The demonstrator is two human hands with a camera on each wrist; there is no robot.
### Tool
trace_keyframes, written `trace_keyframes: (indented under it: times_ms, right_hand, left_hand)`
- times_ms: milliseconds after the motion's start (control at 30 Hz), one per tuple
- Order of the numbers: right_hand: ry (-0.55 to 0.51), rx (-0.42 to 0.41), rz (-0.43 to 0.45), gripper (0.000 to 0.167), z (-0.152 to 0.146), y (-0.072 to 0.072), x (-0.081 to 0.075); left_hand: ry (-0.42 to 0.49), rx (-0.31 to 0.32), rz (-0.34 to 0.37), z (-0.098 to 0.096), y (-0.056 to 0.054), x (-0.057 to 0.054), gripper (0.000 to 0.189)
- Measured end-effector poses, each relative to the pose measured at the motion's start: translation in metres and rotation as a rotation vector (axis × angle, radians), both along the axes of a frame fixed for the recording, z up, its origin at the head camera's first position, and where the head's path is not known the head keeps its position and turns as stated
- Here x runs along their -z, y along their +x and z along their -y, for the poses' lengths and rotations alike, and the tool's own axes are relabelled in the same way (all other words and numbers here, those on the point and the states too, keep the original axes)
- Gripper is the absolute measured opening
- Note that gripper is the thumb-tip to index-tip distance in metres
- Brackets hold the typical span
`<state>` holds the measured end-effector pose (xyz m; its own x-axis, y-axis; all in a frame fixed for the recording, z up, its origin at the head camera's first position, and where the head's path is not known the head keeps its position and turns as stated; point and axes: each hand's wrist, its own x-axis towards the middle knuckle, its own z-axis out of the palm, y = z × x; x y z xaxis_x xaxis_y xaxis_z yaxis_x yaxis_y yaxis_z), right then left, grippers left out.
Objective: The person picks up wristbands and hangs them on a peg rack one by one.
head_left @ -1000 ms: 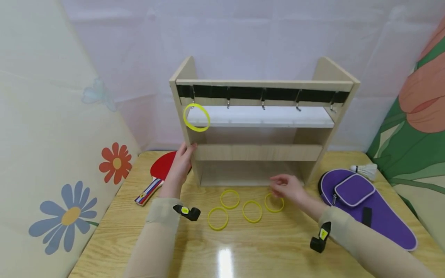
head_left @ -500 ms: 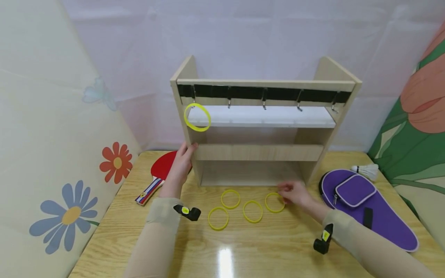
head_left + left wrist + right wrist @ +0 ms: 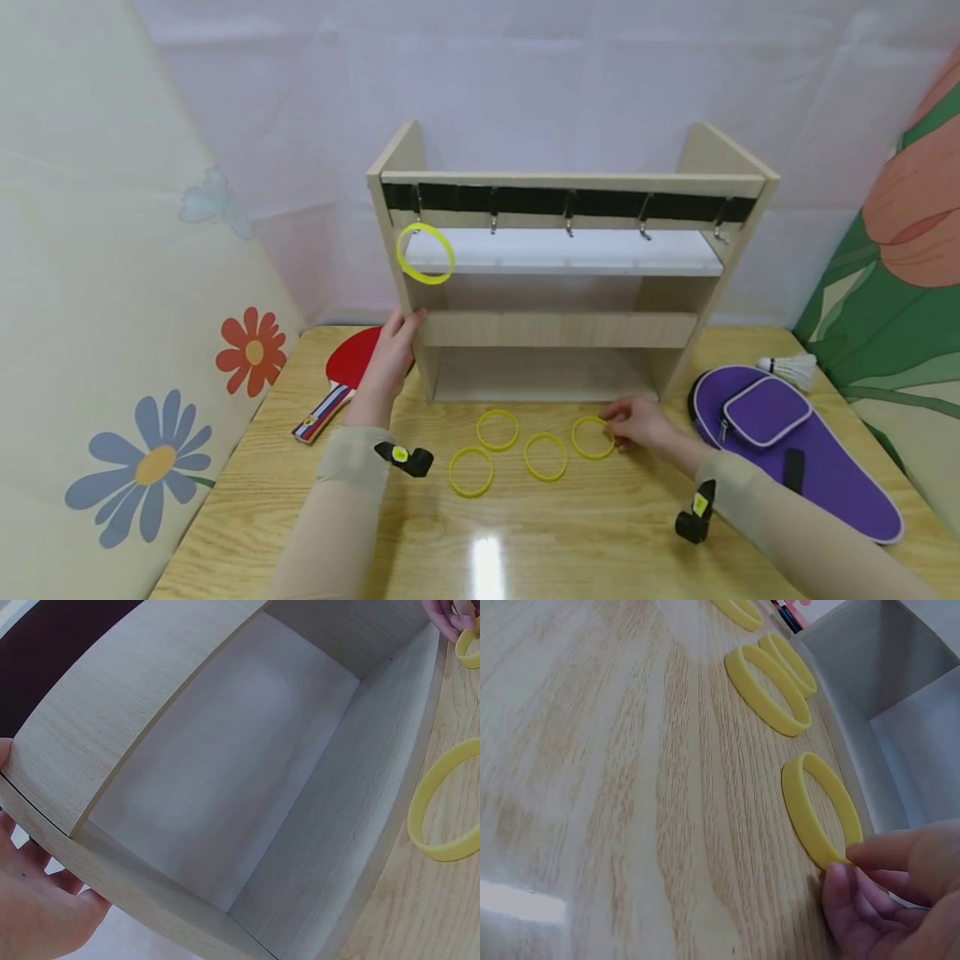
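Note:
A small wooden rack [image 3: 555,329] stands on the table, with metal hooks along its black top strip. My left hand [image 3: 390,354] grips its left side panel; in the left wrist view the fingers of that hand [image 3: 45,915] wrap behind the board. One yellow silicone wristband [image 3: 427,280] hangs from the leftmost hook. At the rack's front right, my right hand [image 3: 637,423] pinches the near edge of another yellow wristband [image 3: 799,810] between thumb and index finger. That band lies flat on the wood. Three more wristbands [image 3: 546,477] lie left of it.
A red table tennis bat [image 3: 348,358] lies left of the rack, partly behind my left arm. To the right are a purple bat case [image 3: 832,475] and a white shuttlecock [image 3: 793,369]. The wooden table [image 3: 555,542] extends toward me, with a bright reflection on it.
My right hand has moved down and slightly right onto the rightmost wristband, and its fingers have closed on the edge. The left hand stays on the side panel.

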<state>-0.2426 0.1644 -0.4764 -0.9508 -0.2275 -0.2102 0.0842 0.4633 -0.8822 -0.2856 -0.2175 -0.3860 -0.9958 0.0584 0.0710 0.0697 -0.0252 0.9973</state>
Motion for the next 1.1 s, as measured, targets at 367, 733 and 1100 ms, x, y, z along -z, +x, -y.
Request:
trace_keyframes:
  times_ms: [367, 733, 1100]
  right_hand:
    - [-0.064, -0.019, 0.037, 0.031, -0.003, -0.002, -0.002]
    - [-0.18, -0.004, 0.067, 0.039, -0.006, -0.004, -0.023]
    - [-0.22, -0.014, 0.077, 0.041, -0.001, -0.005, -0.052]
  left_hand:
    - [0.0, 0.005, 0.002, -0.001, 0.0, -0.001, 0.054]
    - [0.007, 0.001, 0.001, -0.001, -0.001, 0.001, 0.054]
    - [0.016, 0.0, 0.003, -0.001, 0.0, 0.0, 0.053]
